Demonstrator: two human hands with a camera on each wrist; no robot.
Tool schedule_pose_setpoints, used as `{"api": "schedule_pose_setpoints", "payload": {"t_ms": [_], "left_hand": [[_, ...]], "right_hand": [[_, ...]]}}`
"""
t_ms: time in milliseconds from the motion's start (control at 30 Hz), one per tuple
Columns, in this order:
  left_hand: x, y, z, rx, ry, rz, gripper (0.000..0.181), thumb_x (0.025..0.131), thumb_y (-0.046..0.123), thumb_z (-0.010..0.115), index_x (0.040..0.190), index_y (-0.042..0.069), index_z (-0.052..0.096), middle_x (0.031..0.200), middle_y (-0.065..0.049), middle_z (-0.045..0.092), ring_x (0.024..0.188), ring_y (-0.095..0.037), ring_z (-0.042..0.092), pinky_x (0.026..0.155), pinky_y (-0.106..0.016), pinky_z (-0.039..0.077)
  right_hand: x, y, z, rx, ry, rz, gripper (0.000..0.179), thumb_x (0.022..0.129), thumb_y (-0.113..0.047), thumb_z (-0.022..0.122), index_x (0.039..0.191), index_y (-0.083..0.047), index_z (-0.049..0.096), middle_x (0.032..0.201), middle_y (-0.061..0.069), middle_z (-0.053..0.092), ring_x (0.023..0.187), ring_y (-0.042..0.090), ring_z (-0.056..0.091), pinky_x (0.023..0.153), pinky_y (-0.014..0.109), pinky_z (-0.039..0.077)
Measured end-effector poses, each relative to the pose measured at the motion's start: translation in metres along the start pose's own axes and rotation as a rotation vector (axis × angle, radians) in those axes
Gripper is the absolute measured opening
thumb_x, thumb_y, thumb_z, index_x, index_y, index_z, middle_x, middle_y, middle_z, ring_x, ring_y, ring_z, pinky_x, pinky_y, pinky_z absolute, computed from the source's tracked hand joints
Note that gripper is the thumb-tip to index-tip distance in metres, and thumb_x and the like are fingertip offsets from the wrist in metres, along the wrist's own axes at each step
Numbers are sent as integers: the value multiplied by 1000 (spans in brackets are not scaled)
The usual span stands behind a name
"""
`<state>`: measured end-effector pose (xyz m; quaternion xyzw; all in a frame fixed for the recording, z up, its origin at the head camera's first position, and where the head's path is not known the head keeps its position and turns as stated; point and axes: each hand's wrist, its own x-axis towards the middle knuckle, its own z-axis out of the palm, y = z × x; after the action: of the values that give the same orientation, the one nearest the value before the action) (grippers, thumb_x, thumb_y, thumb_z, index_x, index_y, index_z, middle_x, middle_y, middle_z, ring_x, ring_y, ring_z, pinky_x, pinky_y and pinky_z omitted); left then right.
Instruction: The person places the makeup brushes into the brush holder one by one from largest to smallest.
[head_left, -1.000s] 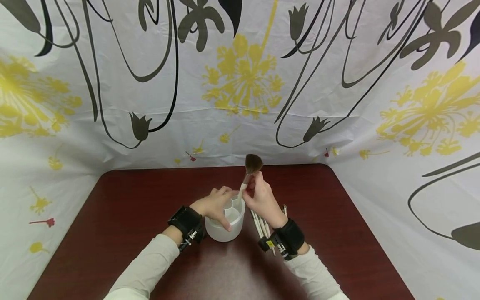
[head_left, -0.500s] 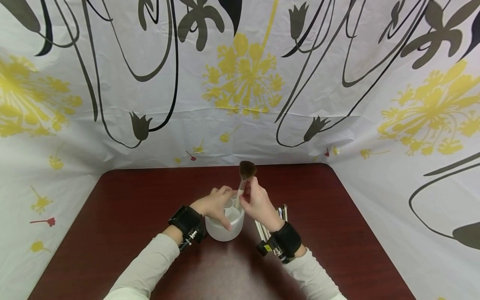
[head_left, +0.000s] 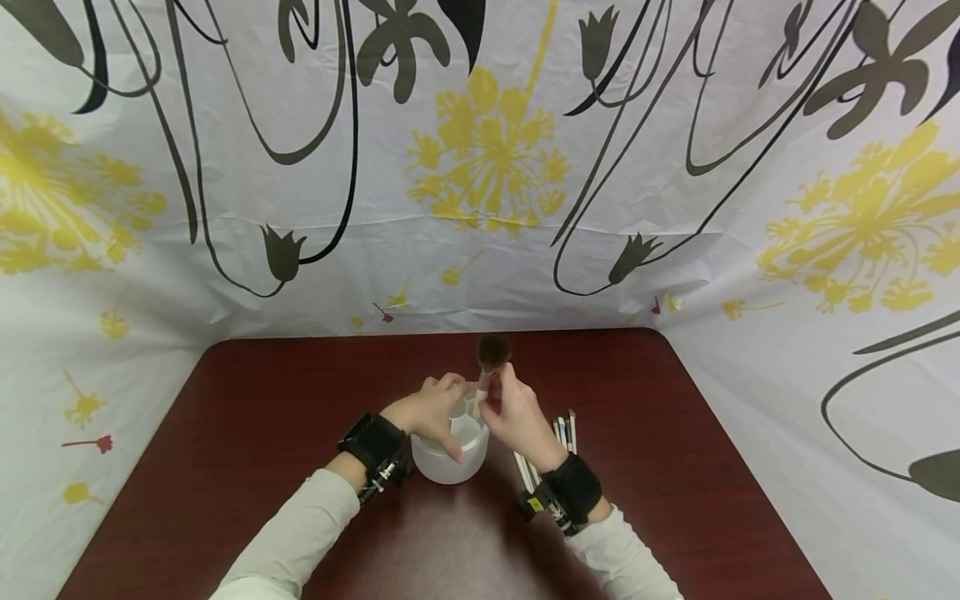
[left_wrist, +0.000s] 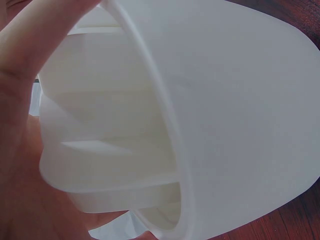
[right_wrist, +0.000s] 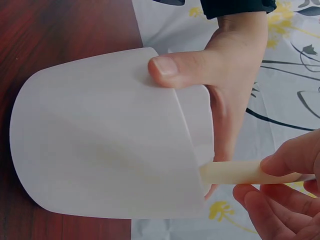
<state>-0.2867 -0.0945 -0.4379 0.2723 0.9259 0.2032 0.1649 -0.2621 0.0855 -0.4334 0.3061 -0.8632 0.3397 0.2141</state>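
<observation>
A white round brush holder [head_left: 450,467] with inner compartments stands on the table. My left hand [head_left: 431,414] grips it across the top, its thumb [right_wrist: 166,67] pressed on the outer wall in the right wrist view. At the holder's right rim, my right hand [head_left: 519,423] pinches a makeup brush [head_left: 493,353], bristles upward. The cream handle [right_wrist: 230,172] has its lower end at the holder's opening in the right wrist view; which compartment it enters is hidden. The left wrist view shows the scalloped inner dividers [left_wrist: 110,120] under the left hand.
Several thin makeup brushes [head_left: 567,431] lie on the dark red table [head_left: 300,400] beneath and beside my right wrist, partly covered by it. A patterned white cloth [head_left: 480,275] hangs behind the table and down both sides.
My right hand has brought the makeup brush down and slightly left, lowering its handle at the holder. The left hand and the holder have stayed in place.
</observation>
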Motion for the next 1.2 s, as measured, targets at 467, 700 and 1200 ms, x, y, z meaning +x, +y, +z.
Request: {"api": "schedule_pose_setpoints", "payload": {"t_ms": [467,700,1200], "left_hand": [[-1,-1,0,0,19,15,107,53,45,84,142,22,29,139,-8,28,117,-35,32,83,-46,43],[0,-2,0,6,21,9,107,52,46,84,141,23,29,139,-8,28,117,-35,32,83,-46,43],[1,-2,1,31,32,6,110,50,47,84,140,14,31,138,-11,29,117,-38,32,81,-48,45]], "right_hand": [[-8,7,8,78,-43,22,50,73,6,65,114,-1,38,80,9,60,69,16,61,58,27,51],[-10,8,10,61,-40,26,51,72,7,66,114,-1,39,79,7,61,70,13,61,59,21,49],[-11,8,10,100,-35,34,45,72,8,66,110,4,43,83,11,60,74,22,62,62,29,51]]}}
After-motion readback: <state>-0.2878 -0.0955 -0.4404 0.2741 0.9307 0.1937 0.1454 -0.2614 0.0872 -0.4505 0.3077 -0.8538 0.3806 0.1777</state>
